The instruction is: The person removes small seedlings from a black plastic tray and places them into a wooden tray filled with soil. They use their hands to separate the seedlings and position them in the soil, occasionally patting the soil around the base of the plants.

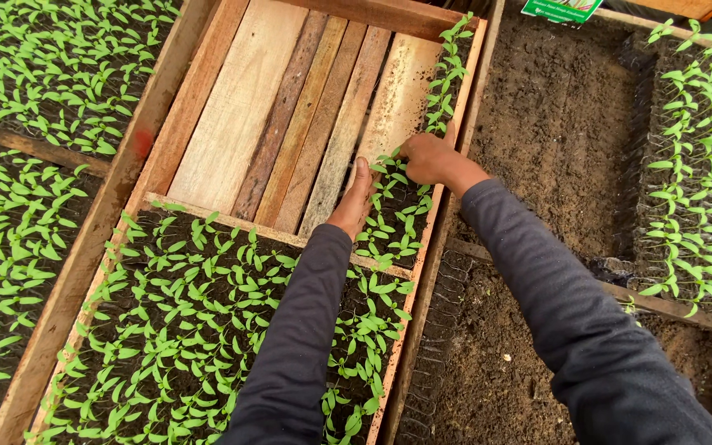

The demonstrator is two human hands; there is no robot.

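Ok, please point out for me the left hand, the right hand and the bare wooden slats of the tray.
left hand [353, 200], head view, on the back of the hand.
right hand [430, 158], head view, on the knuckles.
wooden slats [290, 115], head view, on a bare middle slat of the tray floor.

1. The long wooden slatted tray [241, 107] lies in the middle, with small green seedlings in dark soil pots [183, 330] filling its near half.
2. A single row of the seedlings runs up the tray's right edge, beside the bare slats.
3. The left hand [354, 200] rests flat on the left of that row; the right hand [430, 158] touches it from the right.
4. A bed of loose brown soil [554, 124] lies right of the tray.
5. More seedling trays [26, 165] lie at far left and far right.
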